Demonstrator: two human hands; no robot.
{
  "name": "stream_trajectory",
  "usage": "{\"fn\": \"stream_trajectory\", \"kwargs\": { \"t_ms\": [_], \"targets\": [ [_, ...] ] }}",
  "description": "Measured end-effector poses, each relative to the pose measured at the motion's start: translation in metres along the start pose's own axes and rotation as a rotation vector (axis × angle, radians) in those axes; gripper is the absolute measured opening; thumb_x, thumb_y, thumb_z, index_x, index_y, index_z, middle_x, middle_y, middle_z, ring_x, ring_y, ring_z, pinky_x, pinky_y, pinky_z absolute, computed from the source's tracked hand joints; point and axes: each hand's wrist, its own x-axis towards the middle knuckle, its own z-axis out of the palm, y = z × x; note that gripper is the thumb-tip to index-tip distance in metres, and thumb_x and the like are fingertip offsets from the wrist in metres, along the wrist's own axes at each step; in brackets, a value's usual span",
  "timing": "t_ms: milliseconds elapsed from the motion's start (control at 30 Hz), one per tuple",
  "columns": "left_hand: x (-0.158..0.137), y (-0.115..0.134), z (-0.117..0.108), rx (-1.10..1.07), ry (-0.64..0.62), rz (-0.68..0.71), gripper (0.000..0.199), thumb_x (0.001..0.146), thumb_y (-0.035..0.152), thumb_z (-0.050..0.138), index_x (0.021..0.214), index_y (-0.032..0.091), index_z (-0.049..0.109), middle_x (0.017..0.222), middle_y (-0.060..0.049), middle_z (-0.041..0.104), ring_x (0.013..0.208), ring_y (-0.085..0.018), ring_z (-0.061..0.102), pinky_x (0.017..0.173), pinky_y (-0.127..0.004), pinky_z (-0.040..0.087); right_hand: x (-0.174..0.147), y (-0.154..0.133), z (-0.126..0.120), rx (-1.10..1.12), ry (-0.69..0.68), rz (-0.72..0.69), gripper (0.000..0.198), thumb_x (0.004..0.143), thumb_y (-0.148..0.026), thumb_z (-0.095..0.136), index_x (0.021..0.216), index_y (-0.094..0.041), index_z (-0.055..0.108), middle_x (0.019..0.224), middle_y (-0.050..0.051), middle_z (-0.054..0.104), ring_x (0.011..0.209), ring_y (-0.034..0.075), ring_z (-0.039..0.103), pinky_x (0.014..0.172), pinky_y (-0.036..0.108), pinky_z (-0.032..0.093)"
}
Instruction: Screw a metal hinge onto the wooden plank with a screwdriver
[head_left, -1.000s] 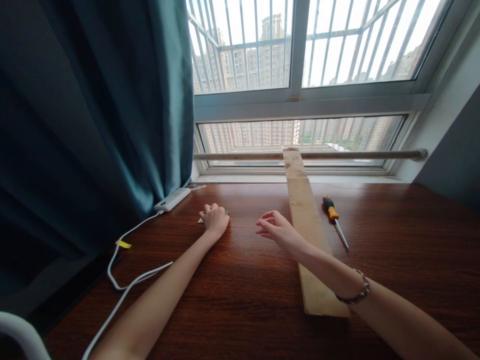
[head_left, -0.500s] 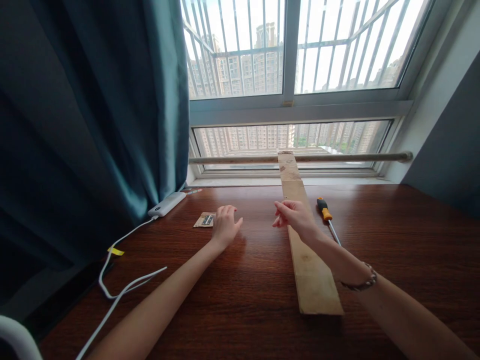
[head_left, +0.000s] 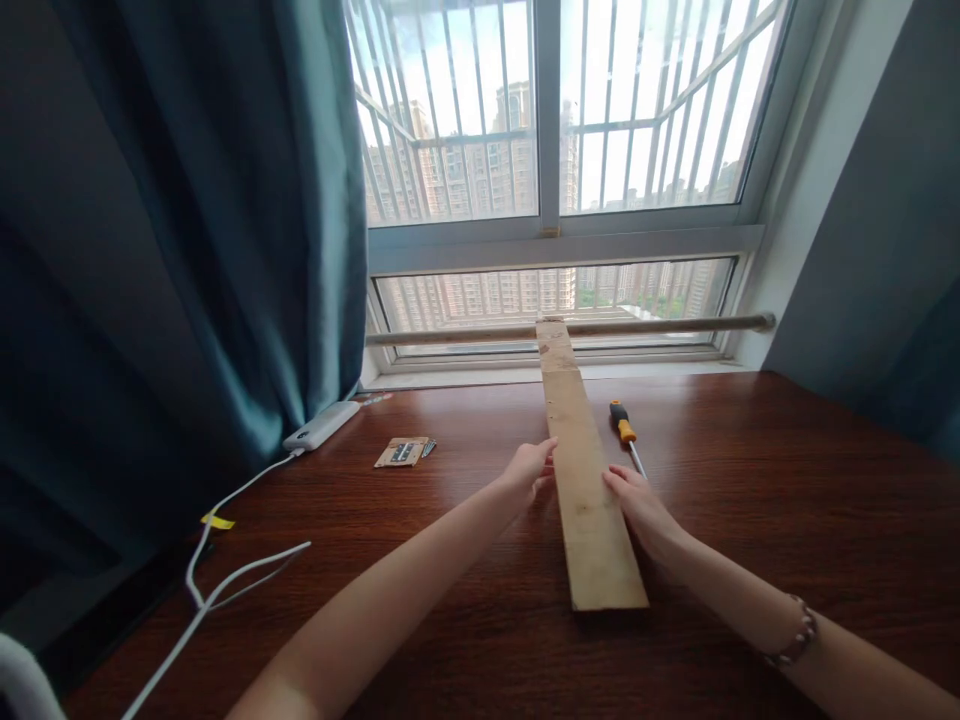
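Between the fingers (head_left: pixel 621 479); the plank (head_left: pixel 587 510)

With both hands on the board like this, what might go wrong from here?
1. The right hand is at the board's right edge, close to the screwdriver; a shift to the right could knock it.
2. The board's far end overlaps the rail in this view, so pushing or lifting might bump it there.
3. A wide swing to the left could sweep away the card, which lies loose beyond the left hand.
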Motion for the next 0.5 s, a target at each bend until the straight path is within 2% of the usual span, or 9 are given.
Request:
{"fn": "stream_trajectory", "kwargs": {
  "t_ms": [100,233,300,400,500],
  "targets": [
    [-0.003,0.001,0.014,-0.086,0.012,-0.052,0.016,0.076,0.028,0.059,0.075,0.012,0.06,0.069,-0.006,0.062,0.06,-0.014,0.057,0.062,-0.027,0.045,-0.007,-0.003,0.004,0.069,-0.042,-0.034,0.03,0.069,-0.04,0.058,0.089,-0.018,0.063,0.09,0.005,0.068,0.082,0.023,0.062,0.071,0.032,0.048],
    [-0.003,0.004,0.02,-0.155,0.092,-0.138,0.017,0.078,0.029,0.056,0.077,0.012,0.06,0.068,-0.007,0.063,0.062,-0.017,0.06,0.065,-0.031,0.049,-0.01,-0.012,0.008,0.253,-0.215,-0.011,0.033,0.071,-0.047,0.054,0.084,-0.018,0.065,0.089,0.005,0.069,0.089,0.023,0.061,0.077,0.034,0.047],
    [-0.002,0.004,0.018,-0.185,0.081,-0.131,0.019,0.08,0.03,0.052,0.077,0.012,0.06,0.068,-0.008,0.064,0.063,-0.019,0.061,0.067,-0.033,0.05,-0.014,-0.016,0.01,0.317,-0.279,0.015,0.034,0.071,-0.048,0.055,0.082,-0.018,0.066,0.092,0.006,0.068,0.093,0.022,0.06,0.083,0.034,0.045],
    [-0.005,0.003,0.009,-0.186,0.139,-0.053,0.018,0.081,0.028,0.049,0.08,0.013,0.059,0.067,-0.007,0.064,0.061,-0.019,0.061,0.065,-0.034,0.051,-0.019,-0.018,0.012,0.334,-0.354,0.006,0.039,0.072,-0.052,0.055,0.088,-0.019,0.066,0.103,0.007,0.066,0.101,0.021,0.056,0.091,0.034,0.04],
    [-0.008,0.007,-0.007,-0.168,0.217,-0.001,0.017,0.081,0.027,0.048,0.078,0.013,0.059,0.066,-0.007,0.064,0.057,-0.017,0.06,0.061,-0.032,0.051,-0.02,-0.015,0.012,0.316,-0.313,-0.02,0.049,0.067,-0.06,0.058,0.096,-0.02,0.065,0.106,0.008,0.064,0.103,0.021,0.054,0.091,0.035,0.039]
  ]
}}
